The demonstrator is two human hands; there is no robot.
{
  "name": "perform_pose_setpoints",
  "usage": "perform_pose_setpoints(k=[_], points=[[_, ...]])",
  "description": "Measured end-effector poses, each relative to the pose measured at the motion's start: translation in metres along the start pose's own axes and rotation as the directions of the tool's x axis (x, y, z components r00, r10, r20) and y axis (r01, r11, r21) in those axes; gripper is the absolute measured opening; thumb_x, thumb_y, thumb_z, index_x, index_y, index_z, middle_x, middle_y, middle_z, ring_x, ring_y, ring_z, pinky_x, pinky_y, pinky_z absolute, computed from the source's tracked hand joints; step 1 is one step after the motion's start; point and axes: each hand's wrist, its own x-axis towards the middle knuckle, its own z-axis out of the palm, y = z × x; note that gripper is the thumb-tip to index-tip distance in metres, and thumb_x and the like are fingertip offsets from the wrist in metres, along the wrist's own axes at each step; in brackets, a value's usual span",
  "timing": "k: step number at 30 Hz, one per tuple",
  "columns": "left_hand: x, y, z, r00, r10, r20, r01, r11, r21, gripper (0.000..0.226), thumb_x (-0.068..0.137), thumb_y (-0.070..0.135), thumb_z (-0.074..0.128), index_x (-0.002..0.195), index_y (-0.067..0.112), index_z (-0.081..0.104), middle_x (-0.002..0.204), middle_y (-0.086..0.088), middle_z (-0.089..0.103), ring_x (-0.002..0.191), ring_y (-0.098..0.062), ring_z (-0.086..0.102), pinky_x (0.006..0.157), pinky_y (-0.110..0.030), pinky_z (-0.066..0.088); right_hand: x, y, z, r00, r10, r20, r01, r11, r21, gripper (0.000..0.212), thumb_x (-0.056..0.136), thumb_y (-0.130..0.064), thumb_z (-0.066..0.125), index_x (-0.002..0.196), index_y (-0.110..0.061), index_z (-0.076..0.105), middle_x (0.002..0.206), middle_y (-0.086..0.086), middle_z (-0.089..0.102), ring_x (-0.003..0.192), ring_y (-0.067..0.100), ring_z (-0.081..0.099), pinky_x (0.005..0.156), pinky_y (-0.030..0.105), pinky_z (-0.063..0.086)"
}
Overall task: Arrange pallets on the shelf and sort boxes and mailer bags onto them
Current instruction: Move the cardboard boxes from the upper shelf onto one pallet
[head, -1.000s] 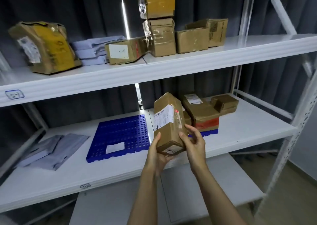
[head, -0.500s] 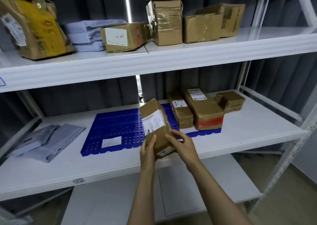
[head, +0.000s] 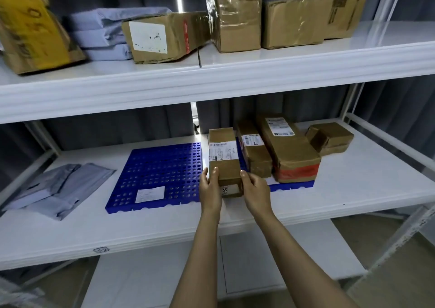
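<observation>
Fingers (head: 214,172) of the left hand (head: 210,187) and right hand (head: 255,190) clamp the near end of the box (head: 223,157) from both sides, probably to square it up. It sits on the blue pallet (head: 294,185), just beside the other boxes (head: 256,157), near the front edge of the shelf (head: 364,190).

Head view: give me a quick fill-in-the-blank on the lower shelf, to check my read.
The left pallet is ____ in colour.
The mailer bags lie to that pallet's ____.
The red-taped box sits on the ____ pallet.
The left hand and right hand grip a box whose label is ____.
Missing words: blue; left; right; white.
</observation>
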Motion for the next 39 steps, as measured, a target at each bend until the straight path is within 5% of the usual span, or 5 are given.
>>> perform_pose_setpoints(k=[3, 9, 24, 31, 39], points=[[0.014, -0.004, 0.009, 1.000, 0.001, 0.010, -0.002, 0.995, 0.099, 0.048, 0.100, 0.041, 0.040, 0.141, 0.017, 0.038, 0.126, -0.011, 0.057, 0.109, -0.024, 0.059, 0.090, -0.041, 0.054, 0.009, 0.005, -0.001, 0.999, -0.027, -0.038, 0.024, 0.997, -0.079, 0.028, 0.100, -0.026, 0.047, 0.108, -0.009, 0.068, 0.094, 0.000, 0.065, 0.076, -0.002, 0.055, 0.058, 0.003, 0.038], [0.022, -0.025, 0.013, 0.997, -0.024, 0.078, 0.011, 0.987, 0.162, 0.042, 0.100, 0.037, 0.043, 0.137, 0.017, 0.042, 0.124, -0.010, 0.059, 0.105, -0.020, 0.060, 0.083, -0.030, 0.053, 0.014, 0.024, -0.001, 0.999, 0.013, -0.051, -0.020, 0.991, -0.135, 0.033, 0.097, -0.022, 0.053, 0.126, -0.008, 0.061, 0.122, 0.007, 0.065, 0.112, 0.017, 0.058, 0.094, 0.027, 0.046], [0.075, -0.015, 0.042, 1.000, 0.021, -0.006, -0.019, 0.970, 0.244, 0.043, 0.101, 0.039, 0.037, 0.132, 0.011, 0.046, 0.121, -0.013, 0.060, 0.107, -0.025, 0.060, 0.093, -0.040, 0.052, 0.048, 0.006, -0.002, 0.966, -0.207, -0.157, 0.174, 0.964, -0.202, 0.033, 0.094, -0.008, 0.053, 0.126, -0.008, 0.062, 0.121, 0.004, 0.066, 0.111, 0.012, 0.061, 0.088, 0.012, 0.044], [0.086, -0.028, 0.047, 0.991, 0.056, 0.123, -0.088, 0.957, 0.277, 0.058, 0.096, 0.040, 0.051, 0.144, 0.015, 0.031, 0.127, -0.004, 0.053, 0.105, -0.014, 0.054, 0.070, -0.011, 0.044, 0.073, 0.009, -0.001, 0.927, -0.313, -0.206, 0.246, 0.922, -0.298, 0.036, 0.090, -0.001, 0.053, 0.125, -0.006, 0.062, 0.125, 0.008, 0.064, 0.116, 0.018, 0.060, 0.099, 0.027, 0.048], [0.113, -0.041, 0.056, 0.985, 0.098, 0.143, -0.140, 0.936, 0.322, 0.073, 0.089, 0.046, 0.060, 0.147, 0.015, 0.029, 0.136, -0.008, 0.051, 0.120, -0.023, 0.053, 0.100, -0.037, 0.048, 0.094, 0.017, 0.003, 0.971, -0.227, -0.080, 0.153, 0.838, -0.523, 0.044, 0.092, -0.015, 0.054, 0.136, -0.014, 0.051, 0.133, 0.004, 0.059, 0.125, 0.018, 0.053, 0.102, 0.031, 0.043]])
